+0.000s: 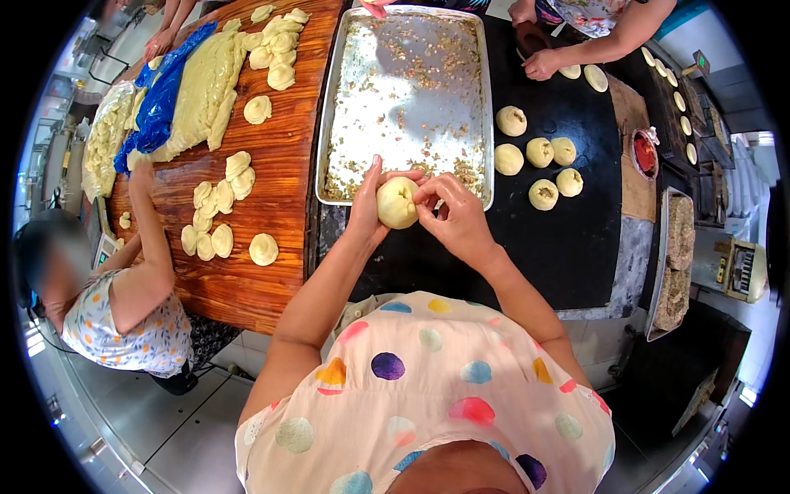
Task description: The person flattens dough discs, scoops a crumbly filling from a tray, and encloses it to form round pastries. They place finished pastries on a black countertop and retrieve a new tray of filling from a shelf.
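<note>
Left hand [370, 203] cups a dough ball [397, 203], right hand [457, 216] seemingly pinching it; wooden table [284, 189] leftward, black worktop [559, 247] rightward, floor [177, 412] below.

Both forearms [314, 284] extend forward and converge; the left hand [368, 206] is cupped, while the right hand [457, 216], beside it, bends its fingers inward.

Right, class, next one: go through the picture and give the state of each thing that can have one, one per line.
Bun: rounded, held up
Left hand: cupped around the bun
Right hand: pinching the bun's edge
Metal tray: scattered with filling bits
Other buns: resting, some open-topped
Blue plastic sheet: crumpled
Large dough slab: spread out, partly covered
Small dough pieces: flattened, some overlapping
</note>
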A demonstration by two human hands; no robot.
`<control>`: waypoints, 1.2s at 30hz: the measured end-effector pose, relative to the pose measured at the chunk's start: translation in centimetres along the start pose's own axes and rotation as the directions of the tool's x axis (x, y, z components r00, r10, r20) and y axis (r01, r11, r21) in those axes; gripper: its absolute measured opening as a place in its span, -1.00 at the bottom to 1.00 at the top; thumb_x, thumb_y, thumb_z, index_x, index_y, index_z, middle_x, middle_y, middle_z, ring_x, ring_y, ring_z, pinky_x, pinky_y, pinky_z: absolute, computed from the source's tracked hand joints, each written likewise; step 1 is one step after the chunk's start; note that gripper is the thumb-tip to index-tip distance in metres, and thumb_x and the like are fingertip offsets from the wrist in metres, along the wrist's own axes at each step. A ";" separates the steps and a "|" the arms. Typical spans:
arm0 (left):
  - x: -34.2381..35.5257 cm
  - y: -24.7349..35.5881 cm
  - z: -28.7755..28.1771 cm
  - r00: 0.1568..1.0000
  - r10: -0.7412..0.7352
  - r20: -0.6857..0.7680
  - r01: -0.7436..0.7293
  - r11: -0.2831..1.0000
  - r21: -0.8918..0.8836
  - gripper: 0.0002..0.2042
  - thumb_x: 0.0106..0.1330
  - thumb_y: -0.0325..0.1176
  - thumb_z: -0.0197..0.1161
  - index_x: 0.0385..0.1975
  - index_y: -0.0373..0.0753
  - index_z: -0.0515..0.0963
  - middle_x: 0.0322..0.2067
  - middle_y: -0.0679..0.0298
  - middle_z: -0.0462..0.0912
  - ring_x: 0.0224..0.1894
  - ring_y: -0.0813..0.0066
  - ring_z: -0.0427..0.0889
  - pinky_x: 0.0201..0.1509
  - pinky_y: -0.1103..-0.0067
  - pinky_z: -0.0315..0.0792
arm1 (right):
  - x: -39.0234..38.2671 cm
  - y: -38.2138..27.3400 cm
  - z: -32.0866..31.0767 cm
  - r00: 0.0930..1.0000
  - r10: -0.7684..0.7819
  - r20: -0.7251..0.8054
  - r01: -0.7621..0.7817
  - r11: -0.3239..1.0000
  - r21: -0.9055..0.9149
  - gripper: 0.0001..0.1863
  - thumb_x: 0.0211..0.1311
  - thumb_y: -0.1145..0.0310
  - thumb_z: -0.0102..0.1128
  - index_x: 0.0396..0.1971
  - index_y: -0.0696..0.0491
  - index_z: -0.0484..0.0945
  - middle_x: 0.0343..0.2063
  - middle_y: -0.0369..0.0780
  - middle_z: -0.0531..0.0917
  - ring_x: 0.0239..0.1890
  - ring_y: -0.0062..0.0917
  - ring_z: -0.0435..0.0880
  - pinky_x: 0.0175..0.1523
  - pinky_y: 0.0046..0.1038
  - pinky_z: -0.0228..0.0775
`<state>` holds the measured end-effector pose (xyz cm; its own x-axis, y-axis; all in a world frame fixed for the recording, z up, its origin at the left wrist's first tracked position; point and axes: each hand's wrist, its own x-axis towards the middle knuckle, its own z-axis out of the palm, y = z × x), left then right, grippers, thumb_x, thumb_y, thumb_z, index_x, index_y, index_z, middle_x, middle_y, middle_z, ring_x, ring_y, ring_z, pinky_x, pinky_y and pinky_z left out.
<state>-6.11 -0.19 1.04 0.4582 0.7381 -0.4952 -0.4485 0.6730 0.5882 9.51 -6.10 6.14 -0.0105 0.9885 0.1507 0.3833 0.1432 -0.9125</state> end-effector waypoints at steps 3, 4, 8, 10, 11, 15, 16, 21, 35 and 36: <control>-0.1 0.0 -0.2 0.998 -0.063 0.026 0.065 0.994 -0.086 -0.28 0.42 0.21 -0.22 -0.05 -0.51 0.47 -0.17 -0.06 0.60 -0.09 0.16 0.62 0.11 0.31 0.51 | 1.1 0.9 -2.5 0.986 0.142 -0.084 -0.140 0.990 0.030 -0.89 0.12 0.48 0.26 -0.33 0.08 0.58 -0.38 -0.31 0.59 -0.37 -0.64 0.58 -0.28 -0.60 0.40; -0.2 0.1 0.0 0.993 -0.108 0.042 0.114 0.981 -0.155 -0.27 0.42 0.22 -0.22 -0.04 -0.51 0.46 -0.17 -0.07 0.60 -0.09 0.14 0.62 0.10 0.29 0.51 | 1.8 2.1 -3.8 0.946 0.267 -0.183 -0.247 0.961 0.124 -0.89 0.15 0.46 0.25 -0.31 0.08 0.59 -0.36 -0.33 0.61 -0.36 -0.66 0.58 -0.25 -0.59 0.40; 0.4 0.0 0.4 0.971 -0.202 0.129 0.227 0.947 -0.225 -0.22 0.39 0.27 -0.24 -0.01 -0.53 0.43 -0.15 -0.14 0.58 -0.07 0.06 0.61 0.09 0.20 0.52 | 4.9 10.5 -11.7 0.808 -0.008 -0.590 -0.140 0.969 -0.205 -0.78 0.19 0.44 0.25 -0.15 0.09 0.62 -0.08 -0.20 0.58 -0.09 -0.58 0.57 -0.04 -0.56 0.43; 0.3 -0.3 0.7 0.964 -0.224 0.145 0.252 0.944 -0.214 -0.21 0.39 0.28 -0.26 0.05 -0.52 0.40 -0.08 -0.14 0.56 -0.04 0.07 0.60 0.10 0.21 0.51 | 4.6 11.7 -11.3 0.781 0.085 -0.619 -0.105 0.994 0.005 -0.69 0.21 0.44 0.22 -0.03 0.07 0.59 0.06 -0.17 0.51 0.01 -0.52 0.53 0.09 -0.53 0.38; 0.3 -0.5 0.9 0.962 -0.230 0.150 0.259 0.942 -0.213 -0.21 0.39 0.28 -0.26 0.06 -0.51 0.38 -0.07 -0.13 0.55 -0.04 0.07 0.60 0.10 0.21 0.51 | 3.6 11.0 -10.0 0.848 0.127 -0.514 -0.138 0.990 0.017 -0.64 0.24 0.42 0.20 0.06 0.05 0.54 0.09 -0.16 0.51 0.03 -0.49 0.54 0.14 -0.51 0.34; 1.3 -2.1 1.7 0.979 -0.197 0.053 0.203 0.965 -0.163 -0.25 0.39 0.28 -0.26 0.11 -0.42 0.34 -0.01 -0.08 0.53 -0.02 0.10 0.60 0.12 0.25 0.50 | 0.5 4.0 -1.7 0.995 0.099 0.018 -0.099 0.995 -0.012 -0.50 0.18 0.20 0.27 0.12 0.00 0.47 -0.01 -0.23 0.59 0.02 -0.45 0.55 0.21 -0.42 0.29; 1.8 -2.9 2.0 0.986 -0.169 -0.013 0.165 0.977 -0.136 -0.26 0.40 0.28 -0.27 0.11 -0.39 0.34 0.00 -0.07 0.53 -0.01 0.11 0.59 0.13 0.26 0.50 | 0.1 3.8 0.2 0.992 -0.101 0.069 0.103 0.994 -0.022 -0.48 0.12 0.15 0.31 0.09 -0.02 0.48 -0.03 -0.20 0.60 -0.02 -0.38 0.58 0.22 -0.36 0.28; 1.5 -2.8 3.0 0.964 -0.258 0.067 0.265 0.948 -0.175 -0.32 0.43 0.22 -0.25 0.19 -0.32 0.31 0.08 0.03 0.49 0.16 0.23 0.48 0.26 0.32 0.38 | -1.0 4.0 3.0 0.930 0.147 -0.338 -0.087 0.979 0.187 -0.84 0.26 0.30 0.15 -0.37 0.07 0.62 -0.30 -0.17 0.67 -0.25 -0.33 0.65 -0.03 -0.38 0.38; 1.9 -2.5 3.0 0.960 -0.268 -0.078 0.271 0.963 0.018 -0.42 0.46 0.14 -0.19 0.15 -0.26 0.36 0.01 0.10 0.54 0.05 0.30 0.57 0.17 0.41 0.47 | -0.8 3.9 3.0 0.949 0.010 -0.315 0.038 0.989 0.145 -0.56 0.40 0.26 -0.01 0.17 0.19 0.39 -0.05 -0.05 0.62 0.18 -0.20 0.47 0.30 -0.28 0.24; 2.9 -1.6 3.3 0.934 -0.357 0.016 0.356 0.934 0.043 -0.36 0.43 0.20 -0.21 0.15 -0.29 0.36 0.01 0.05 0.54 0.04 0.26 0.58 0.17 0.40 0.47 | -0.6 3.1 2.4 0.936 -0.010 -0.352 0.074 0.983 0.169 -0.60 0.38 0.26 0.01 0.08 0.20 0.43 -0.08 -0.04 0.63 0.13 -0.21 0.50 0.24 -0.29 0.28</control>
<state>-1.50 0.68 0.77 0.6006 0.4485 -0.6619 -0.2227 0.8889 0.4003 8.53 -6.15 2.30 0.3117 0.9067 0.2841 0.2200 0.2220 -0.9499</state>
